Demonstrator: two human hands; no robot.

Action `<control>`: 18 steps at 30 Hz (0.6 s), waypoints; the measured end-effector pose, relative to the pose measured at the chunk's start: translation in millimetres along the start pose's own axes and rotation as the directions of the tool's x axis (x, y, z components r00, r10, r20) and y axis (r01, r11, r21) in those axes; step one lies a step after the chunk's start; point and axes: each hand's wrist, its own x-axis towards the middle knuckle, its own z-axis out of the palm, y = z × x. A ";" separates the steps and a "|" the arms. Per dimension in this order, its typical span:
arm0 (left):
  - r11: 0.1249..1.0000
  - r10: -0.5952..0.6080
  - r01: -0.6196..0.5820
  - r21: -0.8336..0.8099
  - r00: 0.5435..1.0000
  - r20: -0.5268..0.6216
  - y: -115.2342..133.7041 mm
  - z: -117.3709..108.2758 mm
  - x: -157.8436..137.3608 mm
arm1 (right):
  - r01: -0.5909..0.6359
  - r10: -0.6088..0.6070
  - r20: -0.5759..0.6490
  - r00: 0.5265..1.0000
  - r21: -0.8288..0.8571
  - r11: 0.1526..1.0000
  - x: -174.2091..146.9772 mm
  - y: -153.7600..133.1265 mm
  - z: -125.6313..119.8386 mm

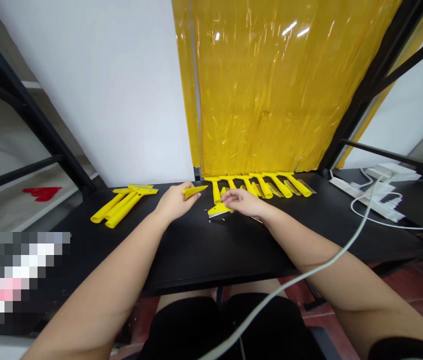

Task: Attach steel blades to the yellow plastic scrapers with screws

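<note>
My left hand (pixel 176 201) is closed round a yellow scraper part (pixel 195 191); only its flat wedge-shaped end shows past my fingers. To the right, my right hand (pixel 244 201) has its fingertips closed on a yellow scraper head (pixel 217 210) with a thin metal blade along its front edge. That piece is low over the black table or resting on it; I cannot tell which. Several tiny metal bits, possibly screws (pixel 209 221), lie around the blade. Under my right wrist a thin rod-like thing (pixel 257 219) shows in part.
A row of several yellow scrapers (pixel 265 189) lies along the back of the black table (pixel 204 255). More yellow scrapers (pixel 123 207) are piled at left. White power strips (pixel 372 197) stand at right, and a white cable (pixel 309 273) crosses over my right forearm.
</note>
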 end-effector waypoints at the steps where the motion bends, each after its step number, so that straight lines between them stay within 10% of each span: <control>1: 0.997 0.048 -0.048 -0.053 0.999 0.003 2.7 0.3 -1.1 | -0.010 0.011 -0.024 1.000 0.073 0.997 0.7 -0.4 0.4; 7: 0.911 0.321 -0.261 -0.318 0.935 0.152 19.4 7.6 -5.5 | 0.048 -0.026 -0.069 0.997 0.344 0.938 2.1 -3.2 7.8; 18: 0.920 0.352 -0.303 -0.249 0.918 0.183 10.2 2.0 -2.6 | -0.162 0.123 0.112 0.986 0.480 0.862 -5.8 -8.2 -2.2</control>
